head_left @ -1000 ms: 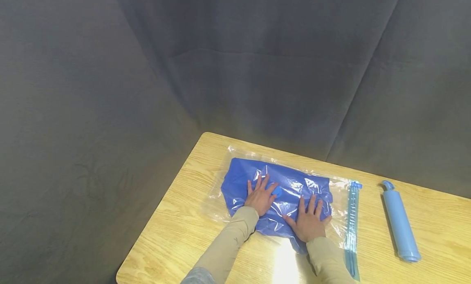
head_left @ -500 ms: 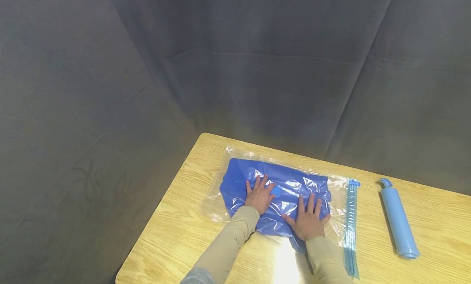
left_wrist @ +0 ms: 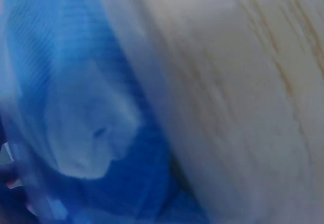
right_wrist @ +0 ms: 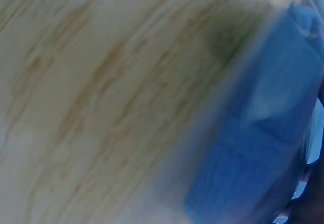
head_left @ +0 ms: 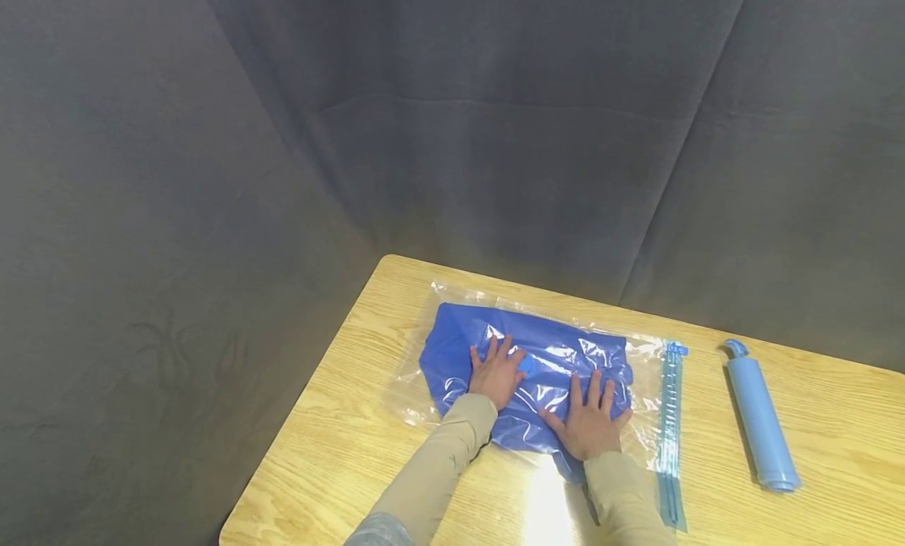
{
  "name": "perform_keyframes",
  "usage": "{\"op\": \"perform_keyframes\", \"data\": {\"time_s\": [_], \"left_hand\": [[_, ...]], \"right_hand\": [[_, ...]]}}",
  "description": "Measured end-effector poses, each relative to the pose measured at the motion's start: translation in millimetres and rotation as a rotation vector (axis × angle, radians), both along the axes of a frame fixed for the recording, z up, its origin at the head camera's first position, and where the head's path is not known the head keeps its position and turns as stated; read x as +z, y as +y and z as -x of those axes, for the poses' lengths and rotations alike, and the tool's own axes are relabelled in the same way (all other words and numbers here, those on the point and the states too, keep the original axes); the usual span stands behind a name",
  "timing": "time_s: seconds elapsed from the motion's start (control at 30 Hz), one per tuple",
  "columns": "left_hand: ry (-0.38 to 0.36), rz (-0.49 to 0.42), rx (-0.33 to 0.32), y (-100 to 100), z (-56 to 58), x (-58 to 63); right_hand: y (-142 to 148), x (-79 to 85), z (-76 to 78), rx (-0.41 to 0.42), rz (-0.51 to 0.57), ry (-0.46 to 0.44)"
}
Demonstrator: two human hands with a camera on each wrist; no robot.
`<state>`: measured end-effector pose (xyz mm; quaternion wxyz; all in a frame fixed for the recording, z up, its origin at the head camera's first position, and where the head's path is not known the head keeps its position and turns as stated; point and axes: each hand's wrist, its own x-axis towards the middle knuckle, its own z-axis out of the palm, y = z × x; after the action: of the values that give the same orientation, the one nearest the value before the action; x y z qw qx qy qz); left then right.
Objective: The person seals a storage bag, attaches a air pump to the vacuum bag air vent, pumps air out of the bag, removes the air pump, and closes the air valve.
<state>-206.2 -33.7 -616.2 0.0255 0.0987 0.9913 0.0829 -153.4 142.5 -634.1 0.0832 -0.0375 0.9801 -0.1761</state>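
A clear plastic vacuum storage bag [head_left: 646,373] lies flat on the wooden table, with folded blue cloth [head_left: 537,330] inside it. My left hand [head_left: 496,379] rests on the bag with spread fingers, its thumb side at the round blue valve cap [head_left: 527,365]. Lower and to the right, my right hand [head_left: 590,426] presses on the bag, fingers spread and straight. In the left wrist view the blue cloth [left_wrist: 126,188] shows blurred through the plastic. The right wrist view catches the cloth [right_wrist: 268,133] at close range beside the tabletop.
To the right of the bag lies a light blue hand pump [head_left: 763,424] with a hooked handle. The bag's zip strip with its blue slider [head_left: 676,348] runs down its right side. Grey curtains [head_left: 481,137] hang behind and left of the wooden table [head_left: 339,404].
The head view has shifted slightly, so everything sits a little further left in it. Both hands stay in nearly the same places on the bag.
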Motion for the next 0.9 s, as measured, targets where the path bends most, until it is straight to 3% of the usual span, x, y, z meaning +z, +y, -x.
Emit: {"op": "perform_keyframes", "data": {"time_s": [0.53,0.9], "left_hand": [[0.019,0.058,0.004,1.5,1.0,3.6],[0.052,0.038,0.045,4.8,2.3,-1.5]], "right_hand": [[0.0,-2.4,2.1,-0.004,-0.005,-0.016],[-1.0,-0.8,1.1,-0.006,-0.018,-0.033]]}}
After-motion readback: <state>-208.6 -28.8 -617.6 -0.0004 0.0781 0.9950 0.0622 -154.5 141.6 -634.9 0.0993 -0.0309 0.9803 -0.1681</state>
